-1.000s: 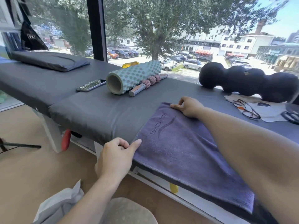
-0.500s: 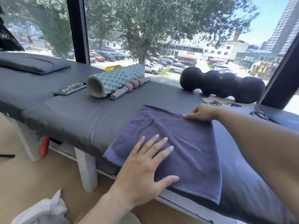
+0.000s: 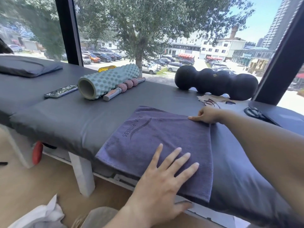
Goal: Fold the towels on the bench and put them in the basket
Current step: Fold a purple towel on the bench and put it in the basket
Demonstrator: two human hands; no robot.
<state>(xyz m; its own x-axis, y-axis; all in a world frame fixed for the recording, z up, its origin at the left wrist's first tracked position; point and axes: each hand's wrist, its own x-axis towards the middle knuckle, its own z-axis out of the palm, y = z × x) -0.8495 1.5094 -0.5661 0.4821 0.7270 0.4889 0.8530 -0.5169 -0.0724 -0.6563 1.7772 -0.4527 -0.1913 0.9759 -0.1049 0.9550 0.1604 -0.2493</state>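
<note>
A purple towel (image 3: 158,142) with a printed logo lies folded flat on the grey padded bench (image 3: 69,119), its near edge hanging over the bench's front. My left hand (image 3: 162,183) presses flat on the towel's near part, fingers spread and straight. My right hand (image 3: 207,115) rests at the towel's far right corner, fingers curled with the tips on the cloth edge. At the bottom left, white cloth (image 3: 41,214) and a rounded grey shape (image 3: 100,216) show; I cannot tell if that is the basket.
On the bench behind the towel lie a teal foam roller (image 3: 107,81), a pink massage stick (image 3: 123,89), a phone (image 3: 60,91), a black peanut roller (image 3: 215,81) and glasses (image 3: 210,102) on a cloth. A dark pillow (image 3: 29,68) sits far left. Windows back the bench.
My left hand went from pinching the towel's near left corner to pressing flat on it. My right hand slid rightward along the far edge to the corner. The towel now looks narrower.
</note>
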